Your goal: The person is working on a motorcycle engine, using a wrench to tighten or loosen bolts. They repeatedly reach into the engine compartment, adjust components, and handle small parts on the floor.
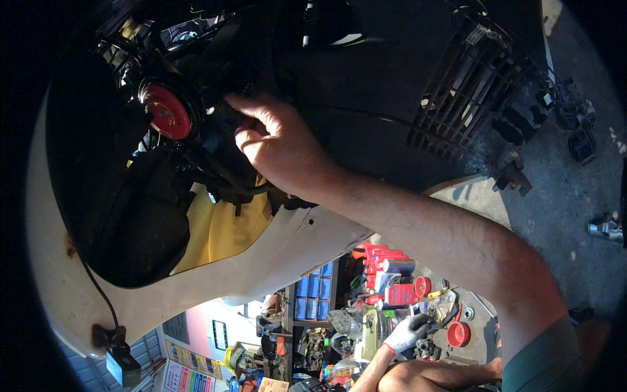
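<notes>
The right hand [277,144] reaches up-left near the red disc [168,116], grip half-curled, contents too dark to tell.

Sunlight [616,138] spots the grey floor [555,202] (mostly in shade); blue bins [313,287] fill a shelf [334,287], and coloured charts [184,379] show near a pale panel [201,320].

The right hand [277,145] is just right of a disc [168,112], above a body panel [261,264]. Farther right lies a grate [467,88]. Below the panel, bins [313,294] stand left of bottles [385,256] and a co-worker's hand [410,332].
</notes>
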{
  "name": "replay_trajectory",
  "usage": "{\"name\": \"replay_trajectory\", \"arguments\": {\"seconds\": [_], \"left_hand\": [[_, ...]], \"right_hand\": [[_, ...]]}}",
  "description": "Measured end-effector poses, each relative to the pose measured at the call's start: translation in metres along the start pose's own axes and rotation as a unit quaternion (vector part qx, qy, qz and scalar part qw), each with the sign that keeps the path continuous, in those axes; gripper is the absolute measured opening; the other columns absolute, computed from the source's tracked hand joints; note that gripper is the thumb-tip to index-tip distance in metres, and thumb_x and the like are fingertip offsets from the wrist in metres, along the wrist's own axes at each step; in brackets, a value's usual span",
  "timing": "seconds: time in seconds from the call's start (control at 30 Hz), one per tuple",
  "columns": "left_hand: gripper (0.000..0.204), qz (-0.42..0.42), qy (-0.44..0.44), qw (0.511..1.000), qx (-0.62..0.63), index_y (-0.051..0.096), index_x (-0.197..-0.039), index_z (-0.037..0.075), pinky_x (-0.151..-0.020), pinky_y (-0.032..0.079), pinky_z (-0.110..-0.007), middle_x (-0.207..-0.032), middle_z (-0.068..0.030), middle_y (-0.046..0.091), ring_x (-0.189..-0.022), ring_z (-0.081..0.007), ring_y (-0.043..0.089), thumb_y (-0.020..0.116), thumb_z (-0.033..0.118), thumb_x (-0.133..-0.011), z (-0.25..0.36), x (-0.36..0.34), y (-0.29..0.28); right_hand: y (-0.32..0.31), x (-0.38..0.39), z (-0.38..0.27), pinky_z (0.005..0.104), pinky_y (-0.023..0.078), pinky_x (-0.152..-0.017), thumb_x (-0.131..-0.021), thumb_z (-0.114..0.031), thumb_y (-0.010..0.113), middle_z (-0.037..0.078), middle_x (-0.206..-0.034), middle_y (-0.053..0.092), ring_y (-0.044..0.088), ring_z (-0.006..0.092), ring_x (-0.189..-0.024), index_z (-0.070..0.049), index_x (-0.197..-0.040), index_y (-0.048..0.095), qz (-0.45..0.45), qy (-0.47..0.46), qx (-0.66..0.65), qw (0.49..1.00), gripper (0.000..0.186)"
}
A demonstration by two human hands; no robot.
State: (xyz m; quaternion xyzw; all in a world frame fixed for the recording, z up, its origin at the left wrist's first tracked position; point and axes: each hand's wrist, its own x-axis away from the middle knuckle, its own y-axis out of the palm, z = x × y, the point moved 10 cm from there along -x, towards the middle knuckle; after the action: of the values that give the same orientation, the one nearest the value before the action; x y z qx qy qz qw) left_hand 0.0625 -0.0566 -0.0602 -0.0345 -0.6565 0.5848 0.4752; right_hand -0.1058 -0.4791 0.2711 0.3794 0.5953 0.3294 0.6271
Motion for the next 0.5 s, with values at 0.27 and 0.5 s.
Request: {"name": "replay_trajectory", "arguments": {"seconds": [0.27,0.5], "left_hand": [[0.033,-0.005,-0.05,0.998,0.027,0.066,-0.123,0.001,-0.089,0.054,-0.038,-0.11,-0.0181,0.074,-0.099,-0.0271,0.07,0.062,0.023,-0.1,0.0017,0.0031,-0.0003],[0.032,-0.006,-0.035,0.999,0.005,0.066,-0.123,0.001,-0.089,0.054,-0.039,-0.11,-0.0181,0.073,-0.099,-0.0268,0.07,0.062,0.022,-0.099,0.0023,0.0013,-0.001]], "right_hand": [[-0.0059,-0.0044,0.0095,0.0226,0.05,-0.067,-0.093,0.0,0.059,0.009,-0.108,0.066,0.055,0.0045,-0.074,-0.001,-0.147,0.053,0.006,0.068,-0.047,0.997,0.055],[-0.0048,-0.0044,0.0055,0.0216,0.05,-0.066,-0.094,0.0,0.058,0.007,-0.103,0.066,0.055,0.0039,-0.072,-0.002,-0.149,0.05,0.007,0.042,-0.038,0.998,0.056]]}}
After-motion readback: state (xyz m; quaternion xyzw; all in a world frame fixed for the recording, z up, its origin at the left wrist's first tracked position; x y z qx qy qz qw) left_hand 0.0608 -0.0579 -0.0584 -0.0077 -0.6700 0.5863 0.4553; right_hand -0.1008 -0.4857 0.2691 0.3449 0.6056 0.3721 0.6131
